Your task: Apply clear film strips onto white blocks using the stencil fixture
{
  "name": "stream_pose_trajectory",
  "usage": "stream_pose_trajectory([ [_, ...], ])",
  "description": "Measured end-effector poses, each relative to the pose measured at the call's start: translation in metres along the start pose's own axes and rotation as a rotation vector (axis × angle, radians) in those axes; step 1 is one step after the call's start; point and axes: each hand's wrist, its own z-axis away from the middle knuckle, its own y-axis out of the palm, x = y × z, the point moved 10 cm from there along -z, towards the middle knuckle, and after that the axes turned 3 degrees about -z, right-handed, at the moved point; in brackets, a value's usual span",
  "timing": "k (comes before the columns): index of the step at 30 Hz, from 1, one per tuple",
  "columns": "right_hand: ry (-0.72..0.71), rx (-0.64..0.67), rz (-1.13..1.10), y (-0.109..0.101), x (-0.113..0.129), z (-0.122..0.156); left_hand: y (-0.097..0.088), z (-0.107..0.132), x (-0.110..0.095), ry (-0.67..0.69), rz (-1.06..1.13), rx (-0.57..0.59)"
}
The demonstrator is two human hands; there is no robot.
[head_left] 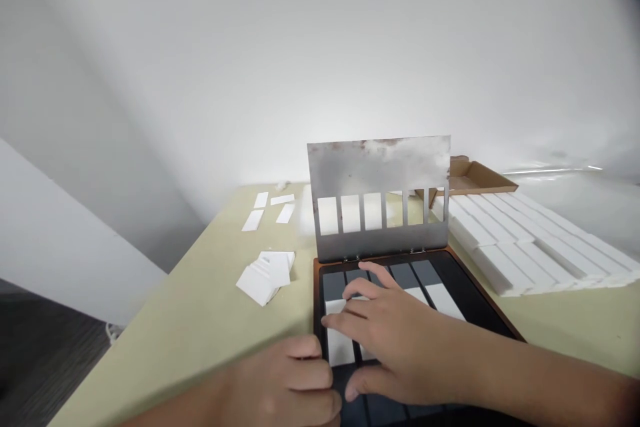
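Observation:
A dark tray [470, 293] with an orange-brown rim lies on the table in front of me, divided into narrow slots. White rectangular pieces [440, 299] lie in some slots. My right hand [385, 327] rests flat over the tray, fingers spread and stretched onto a white piece [337, 340] at the left slots. My left hand [295, 387] is at the tray's near left corner, fingers curled in a loose fist against its edge; nothing shows in it. A hinged metal plate [379, 173] with several rectangular cut-outs stands upright at the tray's far edge.
Loose white pieces [265, 273] lie in a small heap left of the tray, more [270, 208] further back. Long rows of stacked white pieces [530, 240] fill the right side, with a cardboard box [480, 177] behind them. The beige table [200, 307] drops off at left.

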Motion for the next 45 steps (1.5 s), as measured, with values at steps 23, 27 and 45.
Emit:
stream_pose_trajectory([
  [23, -0.03, -0.109, 0.021, 0.018, -0.01, -0.007, -0.005, 0.009, -0.01, 0.139, -0.035, -0.14],
  [27, -0.005, -0.135, -0.057, 0.016, -0.02, -0.009, -0.001, 0.003, -0.002, 0.06, -0.049, -0.103],
  [45, -0.022, -0.102, -0.029, 0.011, -0.018, -0.008, -0.001, 0.003, 0.027, -0.16, 0.002, -0.106],
])
